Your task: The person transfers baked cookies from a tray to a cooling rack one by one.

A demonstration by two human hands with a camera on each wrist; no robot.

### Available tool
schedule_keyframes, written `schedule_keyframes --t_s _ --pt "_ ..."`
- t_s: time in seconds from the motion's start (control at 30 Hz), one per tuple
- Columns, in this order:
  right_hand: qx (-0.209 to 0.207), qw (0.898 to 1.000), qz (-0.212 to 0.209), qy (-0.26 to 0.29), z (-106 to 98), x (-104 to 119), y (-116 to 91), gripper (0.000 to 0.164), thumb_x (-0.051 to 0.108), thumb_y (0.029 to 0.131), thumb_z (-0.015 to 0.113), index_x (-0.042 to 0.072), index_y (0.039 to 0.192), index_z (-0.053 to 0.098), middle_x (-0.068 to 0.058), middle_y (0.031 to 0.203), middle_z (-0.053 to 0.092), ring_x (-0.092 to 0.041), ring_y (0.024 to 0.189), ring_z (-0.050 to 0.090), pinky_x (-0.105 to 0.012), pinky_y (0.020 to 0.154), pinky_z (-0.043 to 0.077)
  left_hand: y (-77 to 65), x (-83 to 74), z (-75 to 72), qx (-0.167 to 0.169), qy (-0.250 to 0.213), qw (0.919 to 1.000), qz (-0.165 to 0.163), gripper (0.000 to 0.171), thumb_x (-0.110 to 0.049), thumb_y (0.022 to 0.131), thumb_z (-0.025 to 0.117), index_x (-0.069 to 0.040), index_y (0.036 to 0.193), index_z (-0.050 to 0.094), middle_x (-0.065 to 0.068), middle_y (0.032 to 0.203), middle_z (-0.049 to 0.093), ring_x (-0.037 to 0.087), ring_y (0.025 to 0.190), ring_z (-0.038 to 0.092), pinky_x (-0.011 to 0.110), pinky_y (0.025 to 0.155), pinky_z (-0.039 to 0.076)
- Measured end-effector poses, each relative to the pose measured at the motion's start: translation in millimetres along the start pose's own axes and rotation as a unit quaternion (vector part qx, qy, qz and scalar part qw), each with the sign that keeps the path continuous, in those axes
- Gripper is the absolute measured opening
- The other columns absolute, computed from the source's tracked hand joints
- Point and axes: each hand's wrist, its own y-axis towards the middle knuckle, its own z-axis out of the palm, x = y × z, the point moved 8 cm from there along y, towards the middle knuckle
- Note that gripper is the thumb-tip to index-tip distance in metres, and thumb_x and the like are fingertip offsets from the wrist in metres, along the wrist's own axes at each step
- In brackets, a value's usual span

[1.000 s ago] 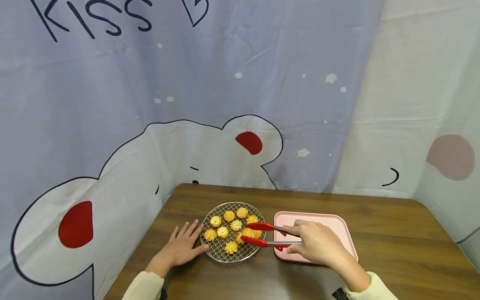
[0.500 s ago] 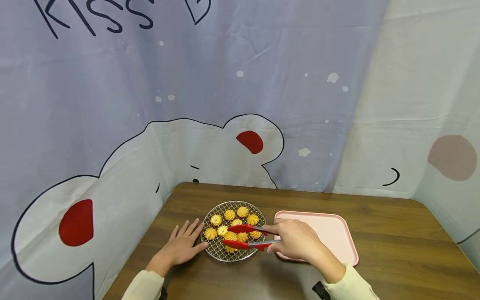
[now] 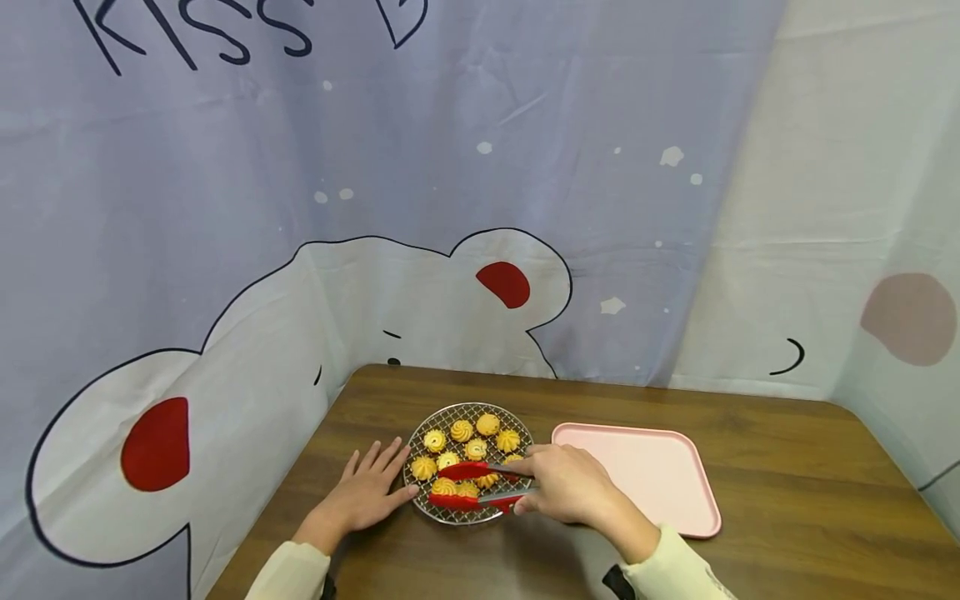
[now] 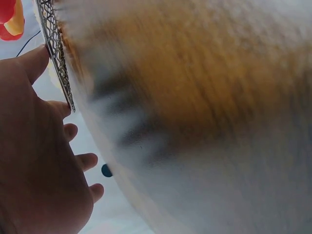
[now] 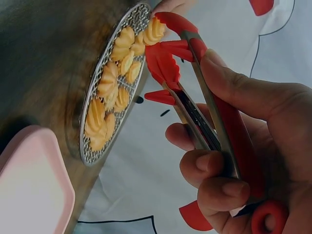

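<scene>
My right hand [image 3: 573,492] grips red-and-metal tongs [image 5: 233,141], thumb on one arm and curled fingers on the other. Between the red tips, a swirled yellow cookie [image 3: 444,486] is held over the front left of a round wire rack [image 3: 450,411]. Several other piped cookies [image 3: 462,430] lie on that rack. At its left side my left hand [image 3: 363,496] lies on the table with fingers spread; thumb and index fingertip touch the rim. In the left wrist view, the rack's edge [image 4: 57,58] stands against those fingertips.
To the right of the rack sits a pink rectangular tray [image 3: 660,475], its near left part hidden by the right hand. Both stand on a brown wooden table [image 3: 787,467]. A printed curtain [image 3: 600,208] hangs behind the table and along its left.
From beside the pink tray, my right hand has moved left across the rack with the tongs and the cookie. The left hand has stayed at the rim.
</scene>
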Motion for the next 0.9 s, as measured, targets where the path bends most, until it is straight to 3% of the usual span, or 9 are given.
schedule_keyframes --t_s 0.13,0.4,0.9 --pt "0.006 1.0 -0.001 -0.002 1.8 2.9 2.9 0.055 0.045 0.071 0.089 0.033 0.123 0.075 0.009 0.096 0.068 -0.013 0.068 0.06 -0.032 0.052 0.042 1.0 1.1 0.5 -0.006 -0.004 1.0 0.001 0.078 -0.066 0.1 0.044 -0.019 0.161 0.031 0.006 0.168 0.023 0.043 0.153 0.017 0.067 0.119 0.006" --pt "0.012 1.0 -0.003 0.004 9.1 5.5 8.3 0.054 0.045 0.071 0.089 0.036 0.122 0.075 0.012 0.086 0.064 -0.01 0.069 0.058 -0.031 0.051 0.041 1.0 2.3 0.1 -0.002 0.005 1.0 -0.004 0.078 -0.067 0.1 0.044 -0.022 0.161 0.03 0.004 0.169 0.022 0.042 0.153 0.016 0.067 0.119 0.007" --pt "0.017 1.0 0.0 0.005 19.5 5.7 13.2 0.053 0.044 0.071 0.089 0.035 0.121 0.076 0.011 0.084 0.063 -0.008 0.065 0.053 -0.03 0.049 0.039 -6.6 -12.2 -11.6 0.006 -0.005 1.0 -0.002 0.076 -0.061 0.101 0.046 -0.014 0.16 0.033 0.012 0.167 0.024 0.048 0.151 0.017 0.071 0.118 0.006"
